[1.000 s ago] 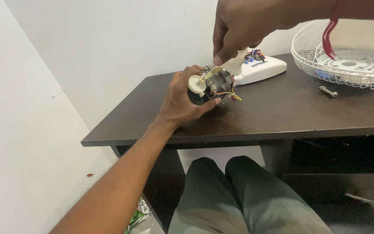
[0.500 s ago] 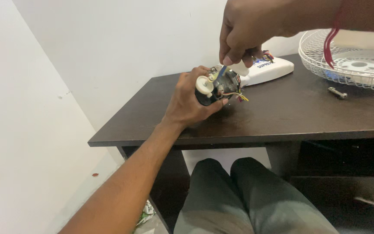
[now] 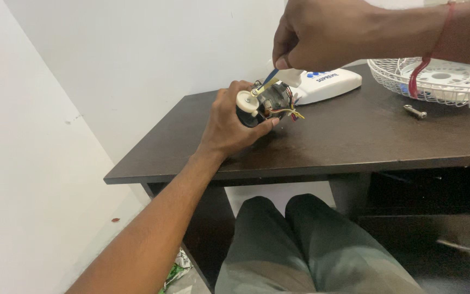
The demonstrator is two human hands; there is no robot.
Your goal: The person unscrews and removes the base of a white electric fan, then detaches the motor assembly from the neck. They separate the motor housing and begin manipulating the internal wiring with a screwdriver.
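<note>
While the left hand (image 3: pixel 228 128) was wrapped round a small fan motor (image 3: pixel 265 103), fingers clamped on its dark body, the motor sat just above the dark wooden table (image 3: pixel 354 136) near the front-left corner, at abt 10 o'clock from the middle of the tabletop. Its long axis ran roughly left-right & slightly tilted: the end w/ the white round cap (image 3: pixel 247 102) pointed to abt 9 o'clock, toward the wall side, while the end w/ the loose coloured wires (image 3: pixel 291 113) pointed to abt 3 o'clock.

The right hand (image 3: pixel 322 32) came in from 1 o'clock, above the motor, fingers pinched together on a thin blue-and-yellow strip or wire (image 3: pixel 268 80) that slanted down from the fingertips to the motor's top near the cap. Can't tell exactly what the strip was. A red thread (image 3: pixel 430 57) hung round that wrist.

Just behind the motor, at abt 1 o'clock from it, lay a white fan base (image 3: pixel 327 83). A white wire fan guard (image 3: pixel 436 81) sat at the table's far right, abt 3 o'clock, and a small metal bolt (image 3: pixel 414 112) lay on the wood just in front of it, well apart from the motor. Knees in dark green trousers (image 3: pixel 300 245) showed at 6 o'clock under the table.
</note>
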